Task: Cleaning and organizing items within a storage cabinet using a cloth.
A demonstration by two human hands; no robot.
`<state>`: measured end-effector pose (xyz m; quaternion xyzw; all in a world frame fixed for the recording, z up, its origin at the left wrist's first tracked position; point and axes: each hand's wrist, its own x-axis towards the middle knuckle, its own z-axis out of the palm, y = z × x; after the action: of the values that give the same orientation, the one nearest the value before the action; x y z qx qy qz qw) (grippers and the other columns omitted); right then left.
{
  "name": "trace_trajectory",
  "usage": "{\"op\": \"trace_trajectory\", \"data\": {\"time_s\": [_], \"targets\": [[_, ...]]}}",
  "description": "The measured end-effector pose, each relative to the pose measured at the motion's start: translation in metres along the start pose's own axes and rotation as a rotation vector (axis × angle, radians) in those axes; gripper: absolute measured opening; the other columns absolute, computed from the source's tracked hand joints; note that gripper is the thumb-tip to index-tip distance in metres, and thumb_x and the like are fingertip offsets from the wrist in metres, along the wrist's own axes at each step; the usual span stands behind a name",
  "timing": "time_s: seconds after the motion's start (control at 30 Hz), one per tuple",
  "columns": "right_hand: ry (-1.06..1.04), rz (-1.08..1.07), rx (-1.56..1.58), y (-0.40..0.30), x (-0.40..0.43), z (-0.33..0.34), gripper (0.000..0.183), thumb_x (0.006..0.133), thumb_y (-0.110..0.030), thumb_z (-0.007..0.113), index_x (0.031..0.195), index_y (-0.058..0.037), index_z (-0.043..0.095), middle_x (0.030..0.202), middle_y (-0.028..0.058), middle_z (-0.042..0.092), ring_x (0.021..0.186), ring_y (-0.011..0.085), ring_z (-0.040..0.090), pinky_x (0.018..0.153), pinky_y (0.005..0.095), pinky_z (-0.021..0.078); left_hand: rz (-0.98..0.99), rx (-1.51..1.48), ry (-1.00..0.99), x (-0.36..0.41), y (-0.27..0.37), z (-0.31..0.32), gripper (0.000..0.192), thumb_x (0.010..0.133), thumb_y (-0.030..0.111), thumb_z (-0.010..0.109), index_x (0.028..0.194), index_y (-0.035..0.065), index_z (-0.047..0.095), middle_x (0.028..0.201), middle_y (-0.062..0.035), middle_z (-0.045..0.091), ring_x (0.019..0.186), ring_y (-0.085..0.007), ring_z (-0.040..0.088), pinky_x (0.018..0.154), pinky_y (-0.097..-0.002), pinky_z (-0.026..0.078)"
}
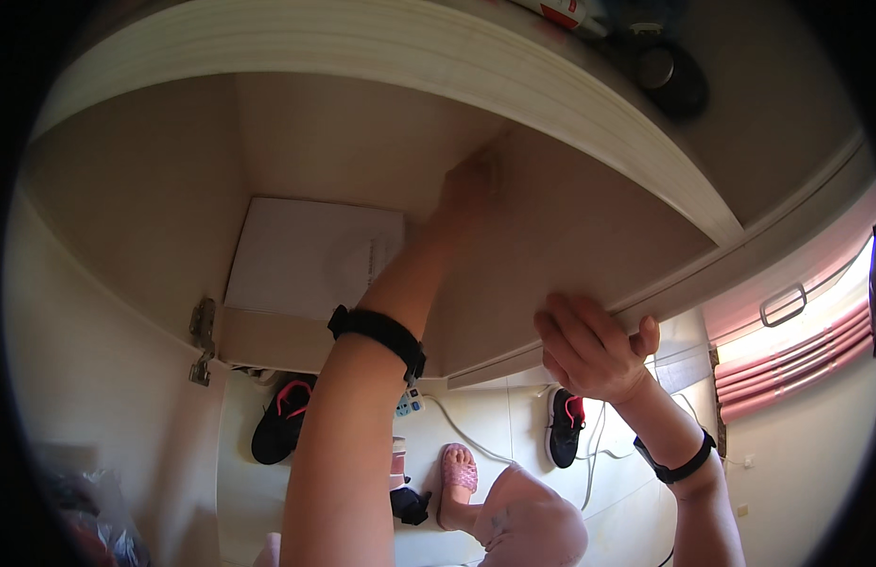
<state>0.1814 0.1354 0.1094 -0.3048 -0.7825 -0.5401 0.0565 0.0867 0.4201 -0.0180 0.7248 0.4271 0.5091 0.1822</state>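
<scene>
My left hand reaches deep inside a wooden cabinet compartment, near its back right corner. It is blurred, and something pale, too indistinct to name, lies at its fingers against the side panel. Gripping the front edge of that side panel is my right hand, its fingers on the inner face and its thumb apart on the outer side. A white paper sheet or booklet, bearing some print, lies flat on the compartment's floor, left of my left forearm. Both wrists wear black straps.
A metal hinge joins the open door at left. Below are black shoes, a power strip and cables on the tiled floor. A plastic bag sits lower left. Above, a dark object and a tube lie on the surface.
</scene>
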Motion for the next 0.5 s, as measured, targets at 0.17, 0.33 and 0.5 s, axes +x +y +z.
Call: {"op": "trace_trajectory", "data": {"time_s": [0.17, 0.33, 0.5], "targets": [[-0.011, -0.022, -0.03, 0.014, -0.016, 0.009, 0.01, 0.078, -0.027, 0.055, 0.081, -0.0251, 0.064, 0.092, -0.0084, 0.066, 0.101, 0.007, 0.056, 0.108, 0.0464, 0.0075, -0.192, -0.002, -0.23, 0.007, 0.06, -0.007, 0.038, 0.098, 0.019, 0.036, 0.132, 0.0062, 0.049, 0.122, -0.02, 0.058, 0.109, -0.0349, 0.057, 0.094, -0.0397, 0.046], [0.026, 0.0, -0.002, 0.009, -0.01, 0.009, 0.01, 0.079, -0.027, 0.054, 0.079, -0.0254, 0.064, 0.091, -0.0086, 0.067, 0.1, 0.0071, 0.056, 0.108, 0.0456, 0.0085, -0.044, -0.337, -0.024, 0.003, 0.101, -0.05, 0.037, 0.099, 0.015, 0.035, 0.131, 0.0045, 0.05, 0.124, -0.0193, 0.057, 0.11, -0.0341, 0.057, 0.099, -0.0401, 0.043], [0.063, 0.007, 0.005, 0.007, -0.007, 0.01, 0.01, 0.079, -0.026, 0.054, 0.079, -0.0249, 0.064, 0.09, -0.0089, 0.067, 0.1, 0.007, 0.056, 0.108, 0.045, 0.0101, -0.285, -0.296, -0.133, -0.059, 0.025, -0.009, 0.039, 0.099, 0.017, 0.035, 0.133, 0.0014, 0.047, 0.129, -0.0202, 0.053, 0.115, -0.0345, 0.053, 0.102, -0.04, 0.04]]}}
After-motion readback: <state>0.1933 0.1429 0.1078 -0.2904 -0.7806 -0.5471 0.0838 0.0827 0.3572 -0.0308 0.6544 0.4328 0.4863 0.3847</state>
